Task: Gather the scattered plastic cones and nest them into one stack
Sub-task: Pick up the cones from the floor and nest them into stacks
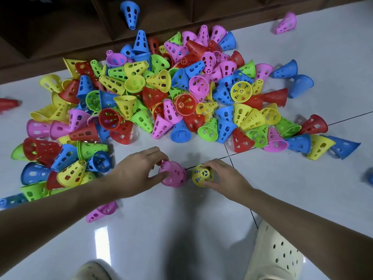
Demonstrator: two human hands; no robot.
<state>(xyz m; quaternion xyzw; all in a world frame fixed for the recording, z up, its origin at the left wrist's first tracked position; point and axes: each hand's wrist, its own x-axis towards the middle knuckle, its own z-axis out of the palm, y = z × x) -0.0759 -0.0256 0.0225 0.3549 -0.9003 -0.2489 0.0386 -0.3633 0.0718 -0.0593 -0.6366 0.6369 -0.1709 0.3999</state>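
Note:
A big heap of perforated plastic cones (pixel 161 93) in pink, yellow, blue, red and green lies spread over the white tiled floor in front of me. Just below the heap, my left hand (pixel 137 170) grips a pink cone (pixel 175 175) standing with its narrow end up, thumb and fingers round its top. Right beside it, my right hand (pixel 224 176) grips a yellow cone (pixel 201 175), also narrow end up. The two cones stand a little apart on the floor.
A dark wooden shelf unit (pixel 60 33) runs along the far edge, with a blue cone (pixel 130 14) inside it. Stray cones lie apart: pink (pixel 285 23) far right, pink (pixel 102 211) under my left forearm. My cream perforated shoes (pixel 276 253) stand at the bottom.

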